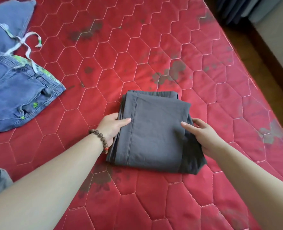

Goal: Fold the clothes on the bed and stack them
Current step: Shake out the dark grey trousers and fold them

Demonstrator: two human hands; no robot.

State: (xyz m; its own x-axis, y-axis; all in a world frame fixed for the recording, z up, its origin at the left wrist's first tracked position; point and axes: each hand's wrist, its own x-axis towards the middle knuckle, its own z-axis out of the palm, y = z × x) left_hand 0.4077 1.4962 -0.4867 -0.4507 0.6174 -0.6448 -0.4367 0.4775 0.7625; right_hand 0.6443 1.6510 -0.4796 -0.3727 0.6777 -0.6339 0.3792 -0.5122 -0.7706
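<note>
Two hands on one folded garment

Both hands grip the folded grey trousers [155, 133] mid-bed [203, 63]: left hand [111, 126] at the left edge, thumb on top; right hand [202, 135] pinching the right edge. Folding looks finished; next, probably lift it level to a stacking spot. Blue shorts [13, 90] lie unfolded, well apart at far left.

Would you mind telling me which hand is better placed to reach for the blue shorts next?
Left. The left hand grips the folded grey garment's left edge, on the side where the blue shorts lie. The right hand holds the far edge and would have to cross over.
</note>
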